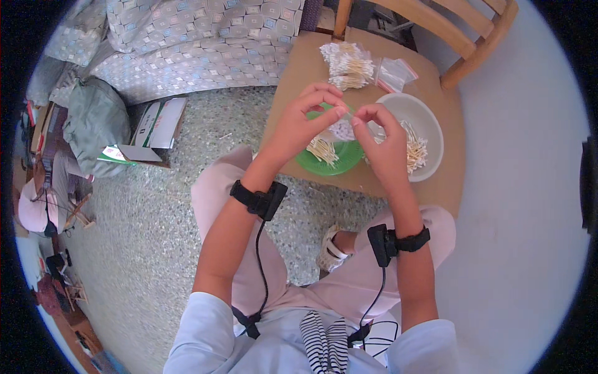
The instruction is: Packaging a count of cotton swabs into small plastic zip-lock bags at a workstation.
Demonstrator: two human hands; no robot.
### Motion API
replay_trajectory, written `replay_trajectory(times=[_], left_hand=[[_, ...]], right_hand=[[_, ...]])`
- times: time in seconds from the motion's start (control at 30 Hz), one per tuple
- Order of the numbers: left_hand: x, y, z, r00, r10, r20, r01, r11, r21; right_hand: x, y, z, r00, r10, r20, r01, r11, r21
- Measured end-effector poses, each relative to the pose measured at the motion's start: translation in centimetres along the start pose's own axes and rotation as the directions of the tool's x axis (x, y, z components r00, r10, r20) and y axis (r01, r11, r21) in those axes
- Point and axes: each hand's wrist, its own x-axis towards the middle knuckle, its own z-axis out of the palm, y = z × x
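Observation:
Between my hands hangs a small clear plastic bag (341, 129) with white cotton tips showing through it. Its upper edge is pinched by my left hand (311, 118) and, on the other side, by my right hand (381, 138). Both hands are closed at the fingertips. Under the bag sits a green bowl (319, 167) with loose cotton swabs (324, 151) in it. Right of that, partly behind my right hand, a white bowl (436, 134) holds more swabs (416, 149).
Both bowls stand on a wooden chair seat (370, 184). Filled bags of swabs (349, 65) lie toward its back, beside flat clear bags (395, 75). A wall (523, 156) rises on the right. Far left are a cardboard box (159, 128) and a grey-green bag (96, 121).

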Motion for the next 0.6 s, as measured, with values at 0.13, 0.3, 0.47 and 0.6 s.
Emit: replay_trajectory(times=[0.13,0.3,0.47,0.6], left_hand=[[-0.1,0.1,0.2,1.000,0.009,-0.007,-0.008,0.999,0.049],[-0.3,0.5,0.4,1.000,0.018,-0.008,-0.018,1.000,0.024],[-0.2,1.9,0.4,0.989,0.141,0.046,-0.148,0.966,0.212],[-0.3,1.8,0.6,0.995,0.097,0.035,-0.101,0.980,0.172]], right_hand=[[-0.1,0.0,0.0,0.999,-0.027,0.025,0.029,0.998,-0.056],[-0.2,0.2,0.2,0.999,-0.039,-0.029,0.037,0.997,-0.066],[-0.2,-0.4,0.0,0.999,0.029,-0.025,-0.029,1.000,-0.003],[-0.2,-0.4,0.0,0.998,-0.050,-0.028,0.049,0.998,-0.050]])
